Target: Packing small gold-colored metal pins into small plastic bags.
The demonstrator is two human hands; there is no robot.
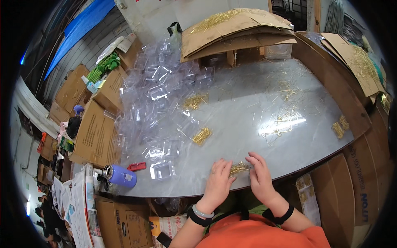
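Note:
At the near edge of the grey table (285, 155), a small bunch of thin gold wire pieces (239, 168) lies between my two hands. My left hand (219, 178) rests against the bunch's left side, its fingers stretched forward and its thumb by the wires. On the other side, my right hand (262, 177) has its fingers spread, close to the bunch's right end. Whether those fingertips touch the wires I cannot tell. Farther off to the left, a gold wire bundle (202, 136) sits by a clear plastic box, with a looser gold pile (195, 101) behind it.
Clear plastic boxes (159, 91) heap over the table's left side. A purple bottle (123, 176) lies beside a red tool (137, 166). Scattered wires (285, 118) and two small gold bundles (340, 126) are to the right. Cardboard (237, 35) covers the back; a cardboard wall (335, 84) borders the right.

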